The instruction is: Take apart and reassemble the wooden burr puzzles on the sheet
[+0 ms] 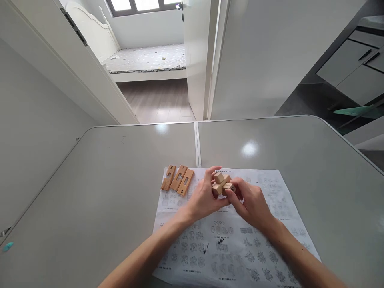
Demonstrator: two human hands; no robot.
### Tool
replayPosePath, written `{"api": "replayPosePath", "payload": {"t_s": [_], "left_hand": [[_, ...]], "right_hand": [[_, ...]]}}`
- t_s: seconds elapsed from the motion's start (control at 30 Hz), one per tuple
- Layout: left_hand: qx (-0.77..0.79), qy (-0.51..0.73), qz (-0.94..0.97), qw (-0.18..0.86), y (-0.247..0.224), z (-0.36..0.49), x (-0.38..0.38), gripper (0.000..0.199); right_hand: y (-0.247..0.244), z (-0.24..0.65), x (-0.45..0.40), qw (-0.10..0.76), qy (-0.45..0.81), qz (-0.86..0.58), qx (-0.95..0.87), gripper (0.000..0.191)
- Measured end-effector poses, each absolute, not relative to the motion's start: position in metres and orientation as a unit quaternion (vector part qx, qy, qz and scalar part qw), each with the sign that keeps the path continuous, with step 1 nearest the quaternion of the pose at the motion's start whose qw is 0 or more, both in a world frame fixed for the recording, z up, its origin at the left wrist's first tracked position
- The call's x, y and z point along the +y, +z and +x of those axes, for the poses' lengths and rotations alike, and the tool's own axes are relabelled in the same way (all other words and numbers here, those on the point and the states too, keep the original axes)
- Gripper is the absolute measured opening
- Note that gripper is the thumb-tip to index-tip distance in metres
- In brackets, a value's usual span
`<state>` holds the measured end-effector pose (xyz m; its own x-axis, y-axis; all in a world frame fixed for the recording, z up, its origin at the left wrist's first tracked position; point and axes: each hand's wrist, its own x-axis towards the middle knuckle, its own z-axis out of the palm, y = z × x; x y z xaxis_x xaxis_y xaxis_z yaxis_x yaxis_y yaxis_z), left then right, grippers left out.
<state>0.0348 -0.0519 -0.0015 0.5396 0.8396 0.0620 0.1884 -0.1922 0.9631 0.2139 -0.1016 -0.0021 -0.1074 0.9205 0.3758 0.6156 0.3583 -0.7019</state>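
Between my two hands, above a printed instruction sheet (222,256), is a wooden burr puzzle (220,184) of pale interlocking bars. My left hand (207,194) curls around its left side, with one finger stretched over the far end and the thumb along the near side. On the right, my right hand (250,200) pinches a bar end that bears a dark mark. Left of my hands, three flat notched wooden pieces lie side by side on the sheet: one numbered 3 (169,178), one numbered 1 (176,183) and one numbered 2 (188,178).
The sheet lies on a large grey table (120,200) with a seam strip (197,144) down its middle. A small teal object (8,247) is at the left edge. Beyond the table stand an open door (198,52) and a bed (150,58).
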Motion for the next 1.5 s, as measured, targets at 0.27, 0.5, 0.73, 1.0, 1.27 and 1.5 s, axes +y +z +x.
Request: {"api": "replayPosePath", "payload": {"t_s": [0.27, 0.5, 0.73, 1.0, 1.27, 1.5], "left_hand": [[0.366, 0.307, 0.722, 0.501, 0.001, 0.036, -0.053, 0.058], [0.367, 0.329, 0.740, 0.458, 0.002, 0.036, -0.055, 0.054], [0.362, 0.323, 0.759, 0.433, 0.004, 0.035, -0.057, 0.053], [0.360, 0.333, 0.777, 0.394, -0.001, 0.035, -0.057, 0.048], [0.352, 0.344, 0.785, 0.376, 0.000, 0.036, -0.057, 0.045], [0.344, 0.356, 0.792, 0.357, -0.003, 0.035, -0.058, 0.048]], "right_hand": [[0.001, 0.218, -0.101, 0.385, 0.233, -0.566, -0.691, 0.037], [0.002, 0.216, -0.102, 0.397, 0.278, -0.566, -0.667, 0.041], [0.004, 0.212, -0.102, 0.426, 0.299, -0.574, -0.632, 0.047], [0.003, 0.212, -0.101, 0.424, 0.289, -0.578, -0.635, 0.048], [0.001, 0.210, -0.103, 0.434, 0.274, -0.579, -0.633, 0.046], [-0.001, 0.206, -0.105, 0.436, 0.265, -0.586, -0.629, 0.047]]}}
